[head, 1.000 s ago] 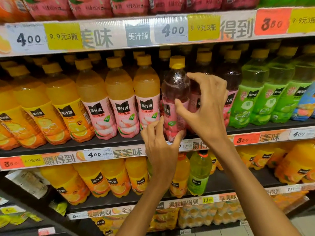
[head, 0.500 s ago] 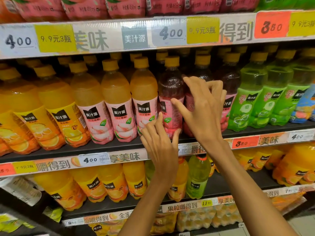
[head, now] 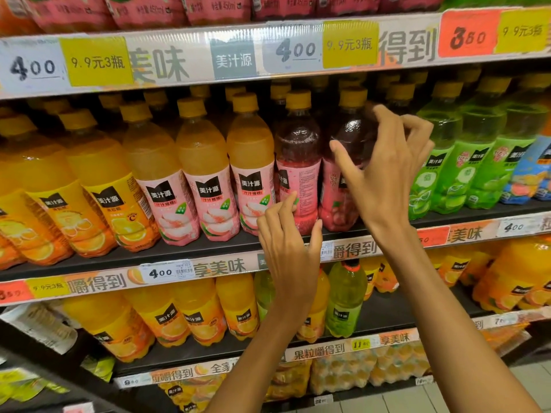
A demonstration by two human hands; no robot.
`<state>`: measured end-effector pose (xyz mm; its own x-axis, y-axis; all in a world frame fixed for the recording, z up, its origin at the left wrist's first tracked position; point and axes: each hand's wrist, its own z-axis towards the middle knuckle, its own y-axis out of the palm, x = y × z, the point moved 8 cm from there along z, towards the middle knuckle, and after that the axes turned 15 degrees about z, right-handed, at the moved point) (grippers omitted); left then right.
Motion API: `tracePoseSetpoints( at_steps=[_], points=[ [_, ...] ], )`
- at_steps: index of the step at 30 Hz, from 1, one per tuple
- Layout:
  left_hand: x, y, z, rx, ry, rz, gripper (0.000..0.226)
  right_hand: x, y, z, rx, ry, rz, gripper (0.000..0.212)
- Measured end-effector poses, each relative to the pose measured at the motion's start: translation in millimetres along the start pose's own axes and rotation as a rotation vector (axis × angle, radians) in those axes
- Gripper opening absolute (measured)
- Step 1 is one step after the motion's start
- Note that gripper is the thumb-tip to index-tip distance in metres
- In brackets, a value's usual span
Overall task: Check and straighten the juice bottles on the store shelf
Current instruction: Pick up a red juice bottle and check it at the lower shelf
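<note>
On the middle shelf [head: 208, 248] stand rows of yellow-capped juice bottles. A red juice bottle [head: 298, 162] with a pink label is upright next to the peach bottles [head: 205, 180]. My left hand [head: 286, 248] holds its base, thumb on the right side and fingertips on the label. Just to its right is a second dark red bottle [head: 348, 135]. My right hand [head: 387, 171] grips that bottle's shoulder, thumb across the front and fingers curled round its right side. The hand hides the bottle's right half.
Orange juice bottles [head: 89, 186] fill the left of the shelf, green bottles [head: 465, 162] the right. Price strips [head: 232, 59] run along each shelf edge. The lower shelf carries more orange bottles [head: 190, 317] and a green bottle [head: 346, 296]. Pink packs sit on the top shelf.
My right hand has left the first red bottle and moved right onto the second dark red one. The first bottle now stands back in the row, with my left hand still at its base.
</note>
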<state>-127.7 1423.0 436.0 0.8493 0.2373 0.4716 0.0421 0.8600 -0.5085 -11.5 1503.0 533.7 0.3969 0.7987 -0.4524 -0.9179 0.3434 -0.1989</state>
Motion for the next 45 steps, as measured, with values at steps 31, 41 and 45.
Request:
tracePoseSetpoints(
  at_steps=[31,41,45],
  points=[
    [23.5,-28.1,-125.5,-1.201,-0.340,-1.042,0.079,8.7,-12.4,-80.3,-0.398,1.058,1.518,0.029],
    [-21.7,8.1,-151.8,-1.226,-0.707,-1.053,0.031,62.5,-83.0,-167.6,0.326,1.251,1.543,0.022],
    [8.6,24.4,-184.8,-1.415,-0.721,-1.065,0.021,70.5,-137.6,-209.4,0.557,1.160,1.383,0.020]
  ],
)
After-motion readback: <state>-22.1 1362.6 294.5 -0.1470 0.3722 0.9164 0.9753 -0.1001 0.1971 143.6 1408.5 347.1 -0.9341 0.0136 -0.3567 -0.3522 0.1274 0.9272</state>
